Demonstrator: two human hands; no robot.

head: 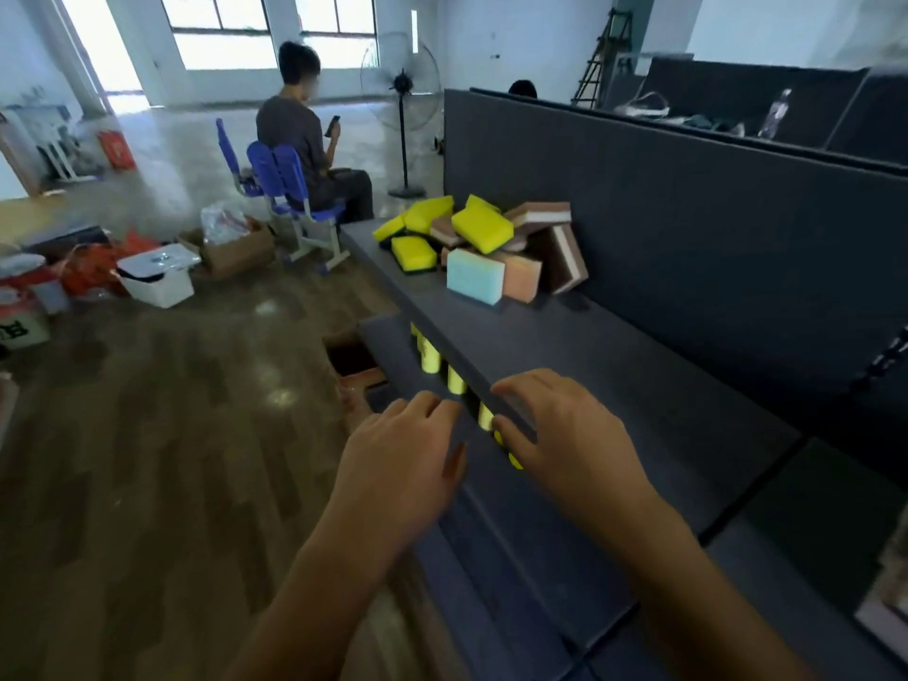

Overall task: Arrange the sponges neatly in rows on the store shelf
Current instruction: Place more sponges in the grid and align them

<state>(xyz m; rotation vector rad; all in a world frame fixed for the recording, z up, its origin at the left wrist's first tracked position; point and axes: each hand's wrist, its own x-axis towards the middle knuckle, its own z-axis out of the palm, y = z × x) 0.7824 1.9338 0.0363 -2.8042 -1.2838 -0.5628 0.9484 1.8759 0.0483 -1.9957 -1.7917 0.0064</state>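
A loose pile of sponges (479,243) lies at the far end of the dark grey top shelf (614,366): yellow ones, brown-and-pink ones and a light blue one (474,276). Under that shelf's front edge, a row of yellow sponges (454,378) stands on the lower shelf (388,341). My left hand (408,449) reaches toward this row with relaxed fingers and holds nothing that I can see. My right hand (560,435) has its fingers laid over the top shelf's front edge. Its thumb is below, beside a yellow sponge (485,416).
The shelf's tall dark back panel (688,228) runs along the right. On the wooden floor to the left stand a white bin (157,277), cardboard boxes (236,253) and red bags. A person sits on a blue chair (295,199) beyond the shelf end, near a standing fan (403,110).
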